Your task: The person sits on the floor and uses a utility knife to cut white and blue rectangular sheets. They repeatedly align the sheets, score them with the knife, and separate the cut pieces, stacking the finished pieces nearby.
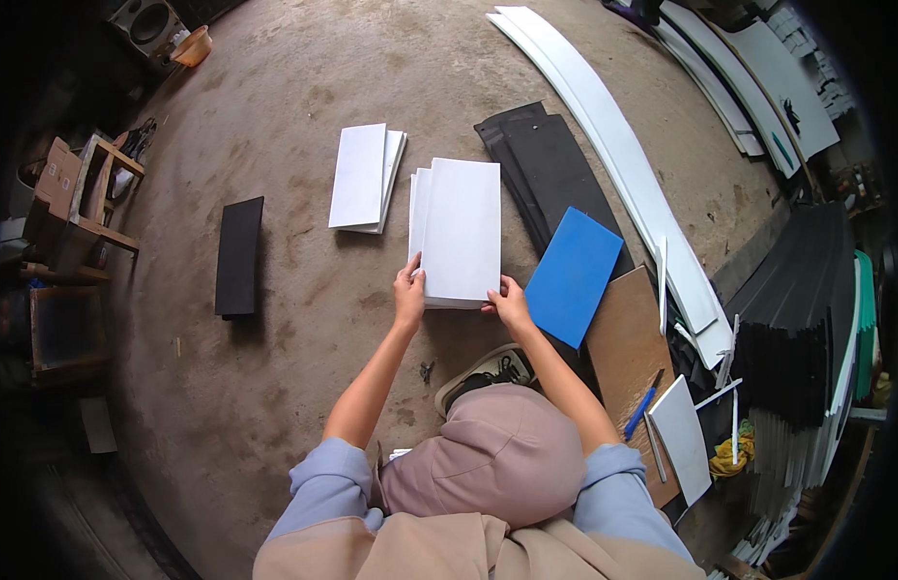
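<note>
In front of my knees lies a stack of white rectangular sheets [462, 232], its top sheet shifted to the right of those beneath. My left hand [408, 293] grips the stack's left edge near its lower corner, thumb on top. At the lower right corner, my right hand [508, 302] pinches the edge, with some fingers curled underneath. Just left of the stack, a second pile of white sheets [358, 176] lies on the floor, slightly fanned. Beside my right hand, a blue sheet [576, 275] rests partly over black sheets [555, 164].
A black pile [239, 256] lies at left. Long white strips [604, 145] curve along the right. A brown board [631, 358] near my right arm bears a blue-handled cutter [643, 404], a metal strip and a white piece [680, 437]. Dark sheets [797, 319] stand at far right.
</note>
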Available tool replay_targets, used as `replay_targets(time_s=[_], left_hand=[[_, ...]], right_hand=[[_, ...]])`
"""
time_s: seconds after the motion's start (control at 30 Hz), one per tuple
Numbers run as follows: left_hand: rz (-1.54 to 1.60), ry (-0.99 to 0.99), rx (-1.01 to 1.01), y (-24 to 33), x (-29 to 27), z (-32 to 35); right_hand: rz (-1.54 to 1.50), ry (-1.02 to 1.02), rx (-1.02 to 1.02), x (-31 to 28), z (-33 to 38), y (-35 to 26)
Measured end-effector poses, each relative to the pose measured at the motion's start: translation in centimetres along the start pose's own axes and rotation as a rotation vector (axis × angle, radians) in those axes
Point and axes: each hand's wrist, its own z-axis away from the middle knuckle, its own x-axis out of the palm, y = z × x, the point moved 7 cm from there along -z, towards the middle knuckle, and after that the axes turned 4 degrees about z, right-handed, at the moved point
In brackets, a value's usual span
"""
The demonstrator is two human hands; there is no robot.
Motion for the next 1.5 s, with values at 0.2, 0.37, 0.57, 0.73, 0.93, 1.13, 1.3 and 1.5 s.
replay_targets(time_s=[0.2, 0.37, 0.57, 0.73, 0.93, 1.13, 1.3, 1.5], left_hand=[[-0.296, 0.192, 0.116, -0.4, -2.5, 1.0], [-0.642, 0.193, 0.088, -0.6, -2.4, 0.4], [-0.780, -0.014, 0.407, 6.1, 6.5, 2.9], [-0.757, -0.556, 0.765, 10.4, 20.3, 7.9], [-1.308, -1.347, 1.080, 7.3, 30.8, 15.8], [-1.573, -1.542, 0.954, 1.9, 33.0, 18.4], [-1.479, -1.494, 0.733, -2.5, 33.5, 19.0], [-0.870, -1.452, 0.481, -5.4, 39.6, 22.6]], right_hand=[[0.352, 0.035, -0.149, 2.1, 1.1, 0.2], [0.607, 0.034, -0.378, 1.8, 0.2, -0.4], [0.932, -0.115, -0.324, -7.4, 5.4, -6.2], [0.980, 0.182, -0.208, -24.9, 15.6, -7.5], [0.773, 0.684, -0.005, -37.0, 27.6, 6.9], [0.607, 0.888, -0.136, -31.3, 26.2, 16.7], [0.804, 1.061, -0.002, -30.7, 23.3, 15.7], [0.422, 1.340, -0.151, -32.7, 26.8, 16.5]])
